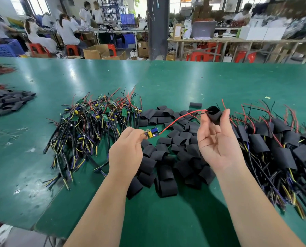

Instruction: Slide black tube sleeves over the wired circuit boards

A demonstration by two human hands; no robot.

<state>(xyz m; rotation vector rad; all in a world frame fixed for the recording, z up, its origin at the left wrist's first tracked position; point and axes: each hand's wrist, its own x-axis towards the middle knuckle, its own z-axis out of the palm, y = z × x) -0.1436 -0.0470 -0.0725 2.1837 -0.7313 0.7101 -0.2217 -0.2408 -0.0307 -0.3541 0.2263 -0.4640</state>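
Threading looks like the step in hand. The left hand (126,154) pinches a small wired circuit board with blue and yellow parts (151,132) at the tips of its fingers. The right hand (218,143), palm up, has thumb and fingers clamped on a short black tube sleeve (213,114), squeezed so its mouth gapes. A thin red lead wire (177,118) arcs from the board to that mouth. To do it well, keep the sleeve round, feed both leads fully through, then draw the board in straight so no part snags the rim. Under and between the fingers lies a heap of loose flat black sleeves (166,175). Left of them is a tangle of bare green boards (88,122), and right of them a pile of already sleeved boards (277,145). Beyond stretches the green worktop (184,82).
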